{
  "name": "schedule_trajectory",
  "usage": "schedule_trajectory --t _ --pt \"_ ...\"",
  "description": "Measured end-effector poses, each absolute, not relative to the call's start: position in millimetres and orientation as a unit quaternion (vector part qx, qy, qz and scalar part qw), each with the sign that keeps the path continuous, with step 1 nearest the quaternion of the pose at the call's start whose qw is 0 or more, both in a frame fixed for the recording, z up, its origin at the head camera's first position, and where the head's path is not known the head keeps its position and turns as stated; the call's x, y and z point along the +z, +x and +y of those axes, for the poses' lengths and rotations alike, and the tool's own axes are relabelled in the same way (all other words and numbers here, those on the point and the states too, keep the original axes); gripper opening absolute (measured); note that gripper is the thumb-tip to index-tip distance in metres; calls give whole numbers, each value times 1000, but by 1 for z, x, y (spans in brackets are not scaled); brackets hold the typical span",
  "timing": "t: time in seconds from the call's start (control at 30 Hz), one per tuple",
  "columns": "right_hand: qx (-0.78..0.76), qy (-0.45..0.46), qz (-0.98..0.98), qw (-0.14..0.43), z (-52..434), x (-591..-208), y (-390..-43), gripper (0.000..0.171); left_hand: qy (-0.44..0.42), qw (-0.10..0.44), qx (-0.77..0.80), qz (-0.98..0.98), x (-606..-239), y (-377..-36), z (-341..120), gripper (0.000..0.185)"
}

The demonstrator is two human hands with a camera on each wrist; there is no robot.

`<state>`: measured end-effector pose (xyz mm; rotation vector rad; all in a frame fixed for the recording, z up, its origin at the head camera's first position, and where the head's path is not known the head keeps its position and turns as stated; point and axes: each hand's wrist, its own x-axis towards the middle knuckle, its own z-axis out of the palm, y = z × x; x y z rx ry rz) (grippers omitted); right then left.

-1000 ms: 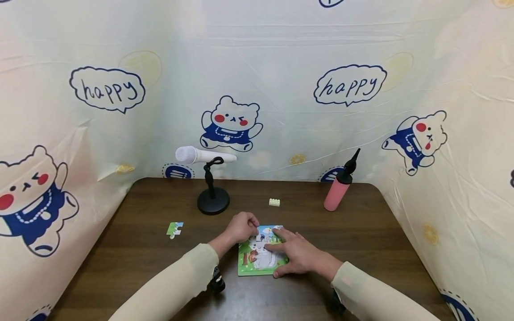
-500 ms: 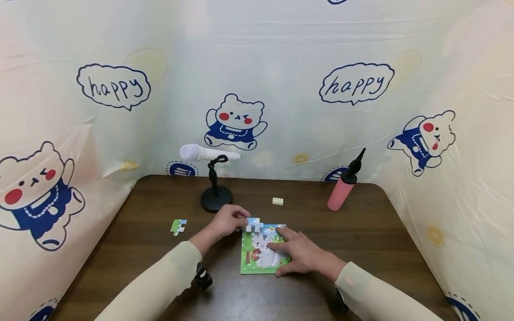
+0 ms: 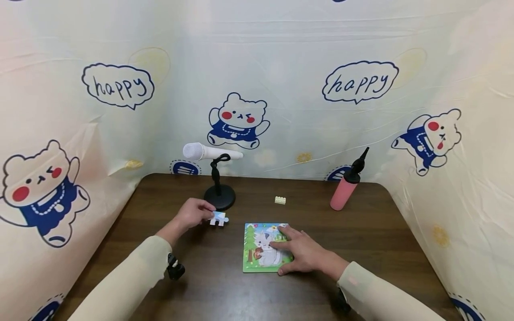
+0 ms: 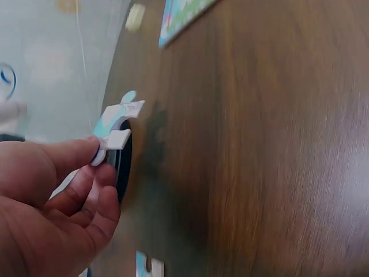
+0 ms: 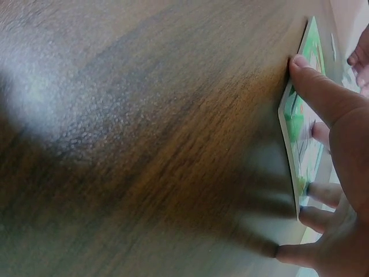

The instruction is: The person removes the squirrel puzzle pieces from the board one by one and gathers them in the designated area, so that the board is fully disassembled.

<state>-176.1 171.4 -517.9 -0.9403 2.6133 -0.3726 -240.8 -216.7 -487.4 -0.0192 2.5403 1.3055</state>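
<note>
In the head view my left hand [image 3: 194, 214] pinches a pale blue jigsaw puzzle piece [image 3: 218, 218] above the table, beside the microphone stand. The left wrist view shows this piece [image 4: 115, 124] between thumb and fingers, its knobs pointing away from the hand. My right hand [image 3: 303, 250] rests with spread fingers on the right side of a square puzzle board [image 3: 253, 263], green-edged with a white animal picture. In the right wrist view the thumb touches the board's edge [image 5: 291, 124]. A second puzzle piece [image 4: 149, 265] shows at the bottom of the left wrist view.
A white microphone [image 3: 213, 153] sits on a black stand [image 3: 220, 196] just behind my left hand. A cream toy brick [image 3: 280, 200] lies at the back middle, and a pink hand pump [image 3: 344, 191] stands at back right. Printed cloth [image 3: 281, 67] surrounds the brown table [image 3: 225, 290].
My left hand has lifted the blue puzzle piece from the board's upper left and carried it left. My right hand stays on the board. The second piece is now hidden in the head view.
</note>
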Motion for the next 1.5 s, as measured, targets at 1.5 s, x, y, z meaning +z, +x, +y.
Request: schedule_trajectory --t 1.5 --pt "-150 -323 921 157 175 -520 -172 76 13 99 330 939 -493 -238 -207 17"
